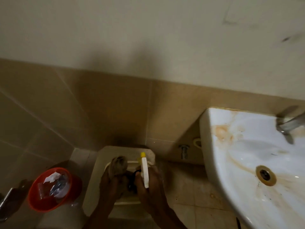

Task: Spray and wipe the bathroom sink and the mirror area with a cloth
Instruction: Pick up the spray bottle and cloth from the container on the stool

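My left hand [112, 182] is closed around a crumpled grey-brown cloth [119, 166]. My right hand [146, 187] grips a spray bottle [145, 171] with a white head and yellow nozzle tip, pointing away from me. Both hands are low in the middle of the view, above a toilet [99, 171]. The white bathroom sink [239, 154] is at the right, stained orange-brown around its drain [265, 175] and back left corner. Its metal tap [287, 128] juts in from the right edge. No mirror is in view.
A red bin [34, 200] with paper and plastic waste stands on the floor at the lower left. A metal fixture [6, 200] pokes in at the left edge. Beige tiles cover the lower wall [99, 113]. A water valve [184, 151] sits under the sink.
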`<state>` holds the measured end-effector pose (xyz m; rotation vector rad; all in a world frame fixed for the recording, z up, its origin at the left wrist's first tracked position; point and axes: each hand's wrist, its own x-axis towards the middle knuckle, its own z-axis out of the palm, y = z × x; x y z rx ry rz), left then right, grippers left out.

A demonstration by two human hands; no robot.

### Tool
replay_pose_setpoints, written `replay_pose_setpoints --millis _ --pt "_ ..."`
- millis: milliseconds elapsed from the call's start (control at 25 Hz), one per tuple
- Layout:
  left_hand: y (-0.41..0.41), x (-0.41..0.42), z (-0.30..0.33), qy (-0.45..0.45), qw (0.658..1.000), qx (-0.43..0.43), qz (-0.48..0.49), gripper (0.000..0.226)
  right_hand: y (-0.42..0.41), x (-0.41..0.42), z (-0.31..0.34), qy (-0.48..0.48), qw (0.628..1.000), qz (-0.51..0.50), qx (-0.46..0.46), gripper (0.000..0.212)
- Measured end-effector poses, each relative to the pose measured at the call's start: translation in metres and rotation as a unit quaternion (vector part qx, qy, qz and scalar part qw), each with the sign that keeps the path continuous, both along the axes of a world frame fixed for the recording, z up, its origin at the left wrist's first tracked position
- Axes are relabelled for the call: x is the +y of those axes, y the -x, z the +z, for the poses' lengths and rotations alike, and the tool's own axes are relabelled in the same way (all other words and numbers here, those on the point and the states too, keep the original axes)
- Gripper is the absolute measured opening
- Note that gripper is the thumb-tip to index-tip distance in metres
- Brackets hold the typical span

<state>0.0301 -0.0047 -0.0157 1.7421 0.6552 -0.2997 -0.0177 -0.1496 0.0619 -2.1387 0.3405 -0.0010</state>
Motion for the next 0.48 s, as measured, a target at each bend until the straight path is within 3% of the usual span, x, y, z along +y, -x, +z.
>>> replay_pose_setpoints --millis 120,240,280,360,480 --pt "0.008 -0.008 0.042 0.153 0.982 0.055 0.094 0.034 0.043 -0.012 0.068 -0.019 1.000 -0.013 -0.009 0.028" --pt "0.022 -0.032 0.103 0.290 0.951 0.051 0.093 0.033 0.097 -0.042 0.118 -0.042 0.992 -0.092 -0.077 0.024" --pt "0.027 -0.042 0.124 0.314 0.945 0.039 0.082 0.026 0.106 -0.057 0.132 -0.034 0.991 -0.105 -0.082 0.017" --pt "0.037 -0.067 0.160 0.343 0.938 0.022 0.051 0.024 0.128 -0.093 0.158 -0.110 0.987 -0.115 0.025 0.052" --pt "0.047 -0.106 0.199 0.378 0.926 0.000 0.016 0.028 0.168 -0.150 0.195 -0.200 0.963 -0.179 0.010 0.040"
